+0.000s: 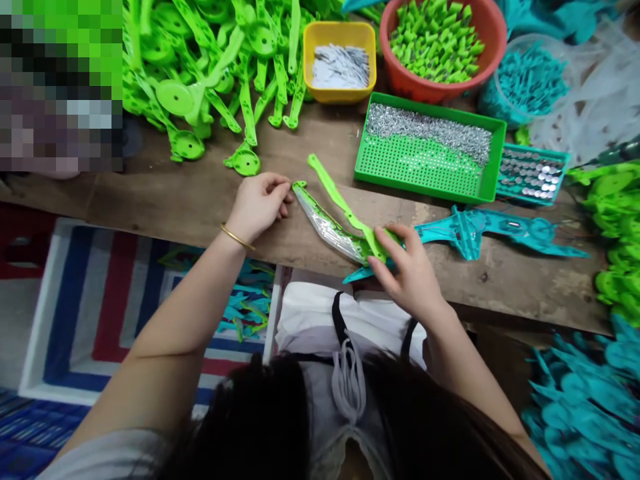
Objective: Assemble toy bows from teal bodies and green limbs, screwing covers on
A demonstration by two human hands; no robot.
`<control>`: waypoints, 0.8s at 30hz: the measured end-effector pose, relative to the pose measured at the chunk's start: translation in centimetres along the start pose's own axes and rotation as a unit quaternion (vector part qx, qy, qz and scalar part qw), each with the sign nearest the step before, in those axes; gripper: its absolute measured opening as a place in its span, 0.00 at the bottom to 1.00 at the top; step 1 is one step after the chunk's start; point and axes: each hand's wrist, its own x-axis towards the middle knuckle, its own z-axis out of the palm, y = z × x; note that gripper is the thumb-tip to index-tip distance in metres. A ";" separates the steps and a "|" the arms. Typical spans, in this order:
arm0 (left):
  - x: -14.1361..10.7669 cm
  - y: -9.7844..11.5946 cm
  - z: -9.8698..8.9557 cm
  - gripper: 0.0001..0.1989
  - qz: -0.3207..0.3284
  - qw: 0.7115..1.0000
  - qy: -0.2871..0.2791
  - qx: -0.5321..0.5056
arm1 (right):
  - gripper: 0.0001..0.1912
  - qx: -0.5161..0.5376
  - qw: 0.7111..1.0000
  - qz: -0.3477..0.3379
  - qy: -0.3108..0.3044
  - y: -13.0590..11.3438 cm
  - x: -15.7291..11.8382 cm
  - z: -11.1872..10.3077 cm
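Note:
My right hand grips the wide end of a bright green plastic shell, thumb and fingers on either side of it. Under that shell lies a matching green piece with a clear curved plastic blade along its edge. The two narrow ends stand apart, while the wide ends meet near my right hand. My left hand is closed, fingers curled and thumb pressed in, right beside the narrow tip of the lower piece. Whatever it pinches is hidden. A teal plastic part rests on the table by my right hand, partly behind it.
Green shells pile up at the back left. Behind my hands stand a yellow tub, a red bowl, a green tray with small metal pieces, and a blue tray. A striped bin sits below the wooden table.

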 end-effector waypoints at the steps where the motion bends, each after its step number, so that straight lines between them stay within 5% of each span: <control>1: -0.2 0.2 0.2 0.05 -0.012 1.000 0.002 -0.018 | 0.22 -0.002 1.000 -0.011 -0.010 -0.1 0.0 0.2; 10: -0.5 1.2 0.9 0.06 -0.050 0.995 -0.003 -0.086 | 0.20 -0.009 0.998 -0.055 -0.038 -0.6 0.9 1.0; 24: 0.0 1.5 0.6 0.01 -0.060 0.997 -0.027 -0.038 | 0.20 -0.015 0.996 -0.059 -0.072 -0.3 1.0 0.5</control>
